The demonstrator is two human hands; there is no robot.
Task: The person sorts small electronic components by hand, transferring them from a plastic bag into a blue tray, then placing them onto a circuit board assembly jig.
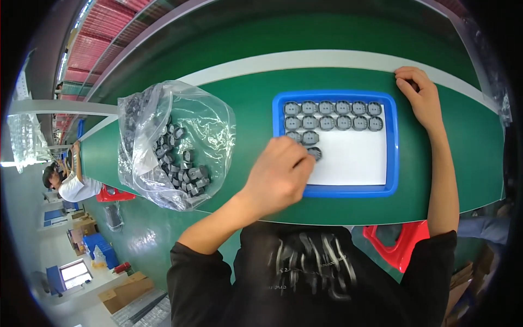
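My left hand (280, 177) is closed in a pinch on a dark grey plastic piece (315, 154), over the left part of a blue tray (396, 147). That piece is just below the short third row. Two full rows of similar round, ribbed pieces (326, 123) with small holes on top sit along the tray's far side. White sheet (348, 161) lines the tray bottom. My right hand (420, 101) rests at the bench's pale far strip, right of the tray. Its fingers are curled; a dark gap shows under them, and whether they hold anything is hidden.
Left of the tray lies an open clear plastic bag (218, 120) with many loose grey pieces (185, 174). The green bench (253, 103) has a raised pale strip (305, 57) behind. Red stools stand below the bench. Another person (79, 185) sits far left.
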